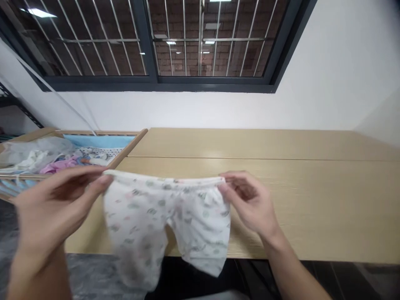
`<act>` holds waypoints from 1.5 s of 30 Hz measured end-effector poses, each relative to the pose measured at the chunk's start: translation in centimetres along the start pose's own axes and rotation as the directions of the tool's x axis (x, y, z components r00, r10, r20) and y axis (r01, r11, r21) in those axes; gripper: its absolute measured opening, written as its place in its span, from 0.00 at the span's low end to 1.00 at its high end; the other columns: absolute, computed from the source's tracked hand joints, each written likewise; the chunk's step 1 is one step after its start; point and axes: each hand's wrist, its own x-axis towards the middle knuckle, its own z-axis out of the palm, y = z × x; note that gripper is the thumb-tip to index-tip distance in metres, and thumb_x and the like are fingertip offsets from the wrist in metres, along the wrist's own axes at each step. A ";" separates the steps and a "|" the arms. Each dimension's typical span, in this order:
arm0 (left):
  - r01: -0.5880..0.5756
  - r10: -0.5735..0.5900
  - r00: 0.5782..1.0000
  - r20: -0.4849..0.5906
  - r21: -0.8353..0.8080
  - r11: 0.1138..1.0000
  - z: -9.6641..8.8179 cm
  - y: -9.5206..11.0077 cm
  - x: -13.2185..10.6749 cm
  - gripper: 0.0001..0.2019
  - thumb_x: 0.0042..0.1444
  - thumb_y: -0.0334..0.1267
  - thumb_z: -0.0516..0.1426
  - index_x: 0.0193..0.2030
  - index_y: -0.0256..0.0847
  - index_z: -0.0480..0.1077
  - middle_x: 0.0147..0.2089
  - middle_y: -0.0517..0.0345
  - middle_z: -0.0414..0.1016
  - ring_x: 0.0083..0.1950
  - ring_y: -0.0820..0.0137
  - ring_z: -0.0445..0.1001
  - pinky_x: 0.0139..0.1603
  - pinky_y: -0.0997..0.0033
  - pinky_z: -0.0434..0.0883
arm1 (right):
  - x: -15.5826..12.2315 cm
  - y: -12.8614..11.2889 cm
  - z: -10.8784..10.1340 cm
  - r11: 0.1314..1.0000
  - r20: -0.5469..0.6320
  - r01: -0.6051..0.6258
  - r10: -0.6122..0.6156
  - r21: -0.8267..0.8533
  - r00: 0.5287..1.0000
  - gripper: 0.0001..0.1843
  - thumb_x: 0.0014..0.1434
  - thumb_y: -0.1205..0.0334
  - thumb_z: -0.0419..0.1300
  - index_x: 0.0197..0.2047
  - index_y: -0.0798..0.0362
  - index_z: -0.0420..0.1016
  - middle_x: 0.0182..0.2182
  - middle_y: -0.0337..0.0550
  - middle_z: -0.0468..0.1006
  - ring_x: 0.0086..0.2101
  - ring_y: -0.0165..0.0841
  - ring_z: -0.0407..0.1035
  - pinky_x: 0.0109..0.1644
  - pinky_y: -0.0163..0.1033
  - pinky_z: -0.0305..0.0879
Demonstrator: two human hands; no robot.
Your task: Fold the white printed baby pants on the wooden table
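I hold up a small pair of white baby pants (pixel 165 221) with a faint printed pattern, stretched by the waistband over the near edge of a light wooden table (pixel 281 196). My left hand (pixel 59 200) pinches the waistband's left corner. My right hand (pixel 246 202) pinches its right corner. The two short legs hang down, slightly blurred, past the table's front edge.
A wooden crib or tray (pixel 125 152) at the left holds a heap of small clothes (pixel 59 160) and a clear plastic bag (pixel 34 150). A white wall and a barred window (pixel 156 41) stand behind the table. Dark floor lies below.
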 end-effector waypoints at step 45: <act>-0.363 0.104 0.186 0.977 -0.030 0.931 20.3 13.6 -18.6 0.27 0.64 0.55 0.49 0.43 0.33 0.79 0.38 0.35 0.81 0.39 0.47 0.81 0.40 0.48 0.73 | 15.7 26.1 -6.3 0.649 0.080 -0.440 0.611 -0.620 0.788 0.10 0.49 0.59 0.71 0.32 0.56 0.80 0.31 0.44 0.82 0.35 0.34 0.74 0.38 0.33 0.67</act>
